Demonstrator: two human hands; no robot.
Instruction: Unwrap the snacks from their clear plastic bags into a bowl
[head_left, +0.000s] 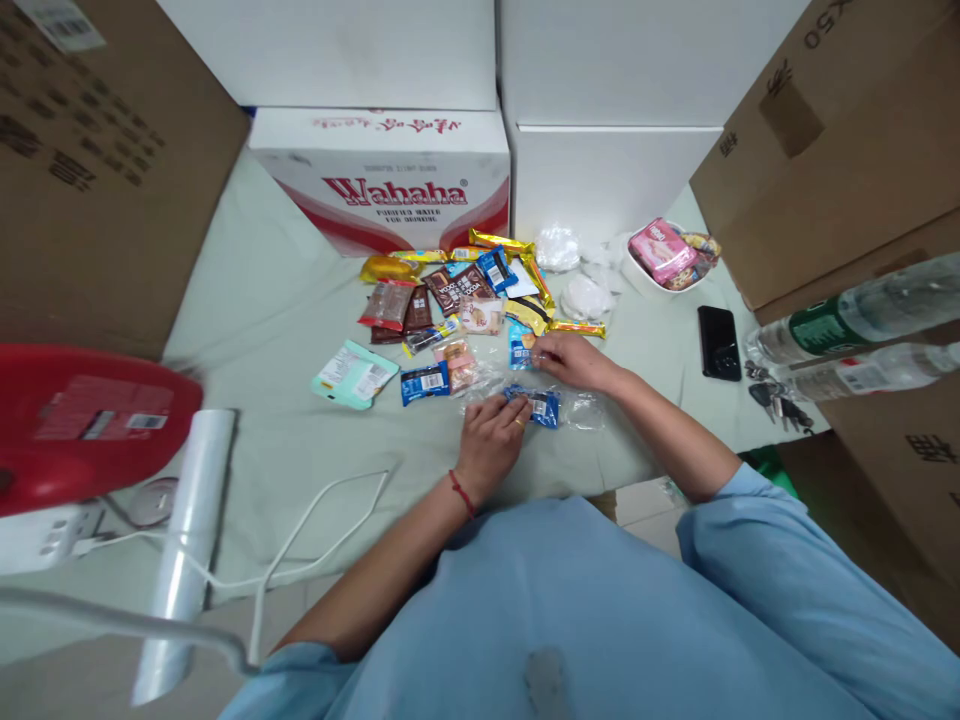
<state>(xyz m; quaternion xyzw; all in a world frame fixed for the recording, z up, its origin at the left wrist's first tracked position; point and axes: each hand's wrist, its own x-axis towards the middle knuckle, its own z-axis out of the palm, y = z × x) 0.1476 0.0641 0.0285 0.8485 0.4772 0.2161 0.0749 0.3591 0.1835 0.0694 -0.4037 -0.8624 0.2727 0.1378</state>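
My left hand lies on the pale green cloth, its fingers curled on a clear plastic bag that has a blue snack packet in it. My right hand rests just beyond, fingers pinched near a small blue packet. A spread of snack packets in brown, blue, gold and pink lies beyond both hands. A mint green packet sits to the left.
A Wahaha carton and white boxes stand at the back, brown cartons at both sides. A white bowl of snacks, a black phone, keys and water bottles lie right. A red object, plastic roll and white cable sit left.
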